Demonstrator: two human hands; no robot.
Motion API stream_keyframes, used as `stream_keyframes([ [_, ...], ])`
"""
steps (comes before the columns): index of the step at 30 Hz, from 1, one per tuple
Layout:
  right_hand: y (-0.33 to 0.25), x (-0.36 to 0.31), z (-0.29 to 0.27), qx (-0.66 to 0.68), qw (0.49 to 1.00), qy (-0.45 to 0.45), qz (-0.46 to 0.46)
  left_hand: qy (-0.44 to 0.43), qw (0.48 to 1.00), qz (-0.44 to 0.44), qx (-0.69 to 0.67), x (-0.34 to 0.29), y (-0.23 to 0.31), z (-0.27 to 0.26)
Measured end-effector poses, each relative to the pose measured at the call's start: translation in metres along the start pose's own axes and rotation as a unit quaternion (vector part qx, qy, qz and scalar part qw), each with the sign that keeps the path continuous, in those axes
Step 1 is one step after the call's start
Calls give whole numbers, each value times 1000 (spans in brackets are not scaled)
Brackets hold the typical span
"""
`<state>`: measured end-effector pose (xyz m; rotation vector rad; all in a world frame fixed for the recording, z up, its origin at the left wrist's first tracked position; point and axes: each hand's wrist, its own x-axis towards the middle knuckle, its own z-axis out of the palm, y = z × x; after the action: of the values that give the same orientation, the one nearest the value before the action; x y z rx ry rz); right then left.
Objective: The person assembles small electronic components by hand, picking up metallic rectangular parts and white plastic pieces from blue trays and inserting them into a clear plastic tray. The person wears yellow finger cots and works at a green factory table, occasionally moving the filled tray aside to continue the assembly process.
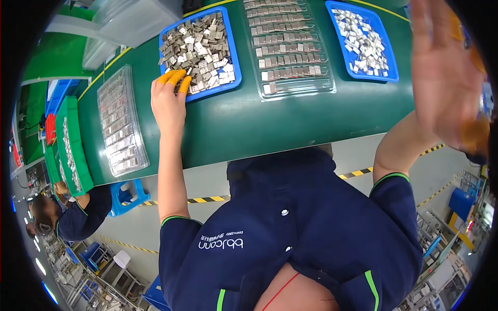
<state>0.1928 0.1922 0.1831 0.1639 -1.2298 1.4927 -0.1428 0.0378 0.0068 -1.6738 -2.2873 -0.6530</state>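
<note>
Here, the left hand, with yellow finger covers, reaches over the near left corner of a blue tray heaped with grey metal pieces; its fingers are bent close together, and I cannot tell whether they pinch one. The tray sits toward the far edge of the green table. Beside its right edge lies a clear plastic tray with rows of pieces. The right hand, blurred, is raised beyond the second blue tray's right edge, palm spread wide.
</note>
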Motion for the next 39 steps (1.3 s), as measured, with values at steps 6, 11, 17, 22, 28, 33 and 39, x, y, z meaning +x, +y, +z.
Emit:
stream_keyframes([
  [6, 52, -77, -136, -628, 739, 33, 242, -45, 998, -15, -36, 10, 6, -10],
  [11, 61, -116, -146, -728, 643, 57, 231, -41, 992, -23, -113, 17, 5, -5],
  [17, 64, -120, -151, -792, 571, 48, 211, -16, 951, -166, -260, 18, 10, -9],
  [22, 72, -99, -132, -776, 597, 4, 202, -23, 852, -254, -458, 1, 32, -5],
  [28, 77, -91, -139, -818, 524, -42, 234, -1, 769, -282, -573, -8, 74, 7],
  [33, 78, -95, -140, -833, 513, -55, 199, -22, 693, -295, -657, -9, 92, 9],
  [39, 79, -85, -138, -828, 515, -58, 213, -59, 654, -319, -683, -9, 96, 5],
])
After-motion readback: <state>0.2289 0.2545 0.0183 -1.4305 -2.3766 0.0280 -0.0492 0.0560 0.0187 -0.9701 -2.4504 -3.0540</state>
